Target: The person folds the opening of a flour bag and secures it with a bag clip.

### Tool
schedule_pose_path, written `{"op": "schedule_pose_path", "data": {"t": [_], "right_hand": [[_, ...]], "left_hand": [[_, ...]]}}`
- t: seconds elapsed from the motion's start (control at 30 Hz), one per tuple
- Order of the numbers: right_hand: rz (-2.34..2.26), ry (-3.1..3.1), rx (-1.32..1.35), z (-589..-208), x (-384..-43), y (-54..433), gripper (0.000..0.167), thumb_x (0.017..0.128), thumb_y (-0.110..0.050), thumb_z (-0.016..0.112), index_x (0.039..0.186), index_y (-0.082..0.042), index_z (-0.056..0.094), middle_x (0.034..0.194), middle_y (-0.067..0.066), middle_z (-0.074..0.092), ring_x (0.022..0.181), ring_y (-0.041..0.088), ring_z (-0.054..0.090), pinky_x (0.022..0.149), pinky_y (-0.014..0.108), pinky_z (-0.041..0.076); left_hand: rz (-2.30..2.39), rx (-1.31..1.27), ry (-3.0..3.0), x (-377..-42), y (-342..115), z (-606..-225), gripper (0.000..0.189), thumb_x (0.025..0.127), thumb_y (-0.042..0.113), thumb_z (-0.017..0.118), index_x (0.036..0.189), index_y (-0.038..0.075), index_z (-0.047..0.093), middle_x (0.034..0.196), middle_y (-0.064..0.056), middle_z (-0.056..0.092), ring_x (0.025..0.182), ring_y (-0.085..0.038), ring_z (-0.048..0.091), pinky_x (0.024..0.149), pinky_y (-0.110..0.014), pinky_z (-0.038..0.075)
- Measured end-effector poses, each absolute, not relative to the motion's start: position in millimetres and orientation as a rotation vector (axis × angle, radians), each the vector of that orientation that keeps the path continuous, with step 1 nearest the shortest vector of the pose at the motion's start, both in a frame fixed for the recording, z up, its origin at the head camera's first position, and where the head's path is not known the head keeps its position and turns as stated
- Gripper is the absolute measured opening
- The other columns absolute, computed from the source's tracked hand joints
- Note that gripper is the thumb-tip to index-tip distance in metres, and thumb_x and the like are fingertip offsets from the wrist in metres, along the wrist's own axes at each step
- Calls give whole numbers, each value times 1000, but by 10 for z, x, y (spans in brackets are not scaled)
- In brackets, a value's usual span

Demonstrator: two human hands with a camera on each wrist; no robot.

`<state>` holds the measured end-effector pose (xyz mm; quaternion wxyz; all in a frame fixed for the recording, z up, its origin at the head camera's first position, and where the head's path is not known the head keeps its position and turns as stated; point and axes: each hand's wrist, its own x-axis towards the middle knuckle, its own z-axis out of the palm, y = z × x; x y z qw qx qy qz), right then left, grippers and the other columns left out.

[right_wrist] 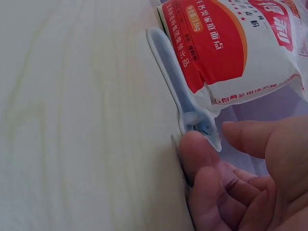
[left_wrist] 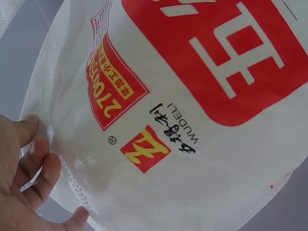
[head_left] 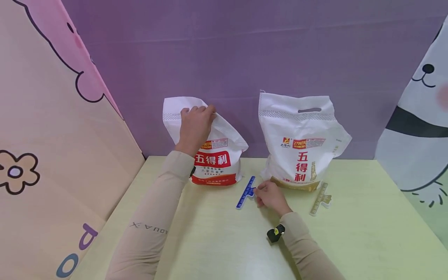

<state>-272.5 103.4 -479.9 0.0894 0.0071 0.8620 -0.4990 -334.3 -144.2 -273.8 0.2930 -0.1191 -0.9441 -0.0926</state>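
Observation:
A white flour bag with a red label point(head_left: 213, 171) stands at the left back of the table. My left hand point(head_left: 197, 126) holds it near its top edge, fingers on the white fabric; the left wrist view shows the fingers point(left_wrist: 36, 168) at the bag's rim. In front of the bags lies a blue bag clip point(head_left: 245, 193) with a toothed bar. My right hand point(head_left: 272, 197) pinches the clip's handle, with thumb and index finger on either side of it in the right wrist view. The clip's bar point(right_wrist: 168, 72) lies against the table.
A second white flour bag point(head_left: 295, 132), with a gold base and a handle slot, stands to the right. A gold-brown bag clip point(head_left: 320, 199) lies in front of it. Behind the pale table point(head_left: 224, 241) hangs a purple backdrop point(head_left: 224, 50).

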Motion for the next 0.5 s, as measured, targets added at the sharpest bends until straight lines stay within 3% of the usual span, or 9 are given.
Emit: {"op": "schedule_pose_path", "data": {"t": [0.23, 0.5], "right_hand": [[-1424, 2607, 32, -4840, -2736, 1017, 19, 99, -20, 65, 92, -3, 70, 71, 5, 66, 58, 13, 62, 54, 25, 49], [-1428, 2571, 53, -4820, -2730, 1016, 21, 101, -20, 63, 89, -4, 71, 72, 5, 67, 59, 14, 61, 54, 24, 48]], "left_hand": [[-245, -323, -2512, -3331, -1447, -2742, 26, 102, 30, 62, 127, 22, 65, 127, -7, 73, 117, -31, 66, 113, -59, 39], [-252, -332, -2505, -3321, -1438, -2732, 27, 102, 30, 62, 128, 21, 65, 127, -7, 73, 117, -31, 66, 113, -59, 39]]}}
